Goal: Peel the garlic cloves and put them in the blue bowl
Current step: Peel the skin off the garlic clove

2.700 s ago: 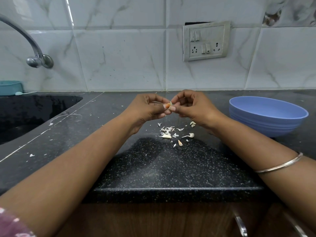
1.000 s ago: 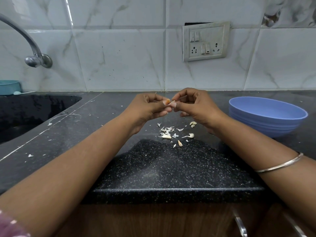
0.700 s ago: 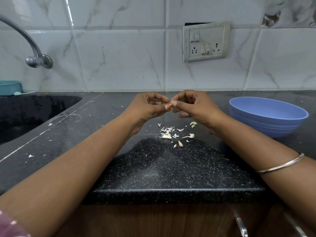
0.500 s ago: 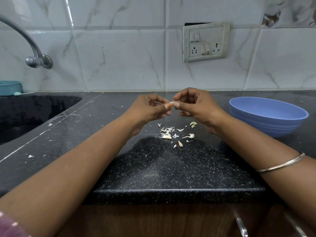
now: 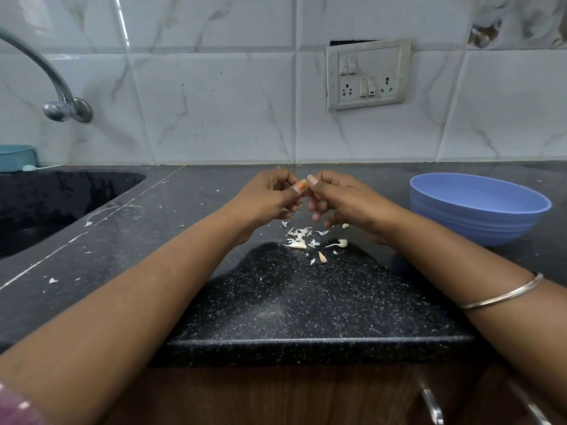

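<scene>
Compared with half a second ago the right hand (image 5: pixel 343 200) has loosened; its lower fingers now hang spread and apart above the scraps, where they were tucked in, while its thumb and forefinger remain beside the left thumb; the left hand (image 5: pixel 270 197) has kept its place, curled over the tabletop (image 5: pixel 306 302). This reads as a strip of skin pulled or about to drop, so peeling of this garlic clove (image 5: pixel 304 181) is likely midway, not finished. The left grip is clenched round the clove, of which only a pale tip shows between the thumbs; whether the right grip pinches skin or clove cannot be told. Peel scraps (image 5: pixel 299 236) lie below the hands; which of the pale pieces there are whole cloves is hard to make out. The blue bowl (image 5: pixel 478 210) stands well apart to the right; its inside is hidden by the near wall.
</scene>
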`<action>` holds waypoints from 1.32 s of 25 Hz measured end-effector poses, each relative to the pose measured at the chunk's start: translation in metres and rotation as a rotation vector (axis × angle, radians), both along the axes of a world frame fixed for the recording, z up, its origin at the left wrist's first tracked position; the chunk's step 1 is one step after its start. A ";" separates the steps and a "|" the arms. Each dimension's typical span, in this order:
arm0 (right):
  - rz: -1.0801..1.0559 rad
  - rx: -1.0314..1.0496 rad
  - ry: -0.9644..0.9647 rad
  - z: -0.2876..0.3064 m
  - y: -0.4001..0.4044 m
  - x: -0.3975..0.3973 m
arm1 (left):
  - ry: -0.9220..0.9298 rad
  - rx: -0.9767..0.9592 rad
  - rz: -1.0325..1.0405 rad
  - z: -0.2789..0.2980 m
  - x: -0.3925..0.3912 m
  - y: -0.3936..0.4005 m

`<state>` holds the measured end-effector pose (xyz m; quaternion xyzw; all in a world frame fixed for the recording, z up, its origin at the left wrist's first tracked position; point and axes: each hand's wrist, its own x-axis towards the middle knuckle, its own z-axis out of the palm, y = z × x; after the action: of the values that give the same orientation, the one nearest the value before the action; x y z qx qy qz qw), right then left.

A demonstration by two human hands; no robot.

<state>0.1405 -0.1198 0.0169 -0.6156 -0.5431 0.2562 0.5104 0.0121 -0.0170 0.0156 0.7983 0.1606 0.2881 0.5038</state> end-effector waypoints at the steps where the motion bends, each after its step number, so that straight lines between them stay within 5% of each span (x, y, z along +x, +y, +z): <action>1: 0.013 -0.003 -0.006 0.000 0.000 -0.001 | 0.006 0.009 0.001 0.000 0.000 -0.001; 26: -0.172 0.337 -0.686 0.001 -0.003 0.004 | -0.059 -0.481 -0.254 0.004 -0.004 -0.001; 28: -0.153 0.325 -0.656 0.002 -0.004 0.002 | -0.074 -0.414 -0.237 0.003 -0.004 -0.002; 33: 0.014 0.155 -0.188 0.003 -0.003 0.002 | -0.103 0.024 -0.097 -0.002 -0.001 -0.001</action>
<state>0.1426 -0.1232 0.0198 -0.5917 -0.6110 0.1584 0.5015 0.0112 -0.0179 0.0136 0.7952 0.0921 0.3062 0.5151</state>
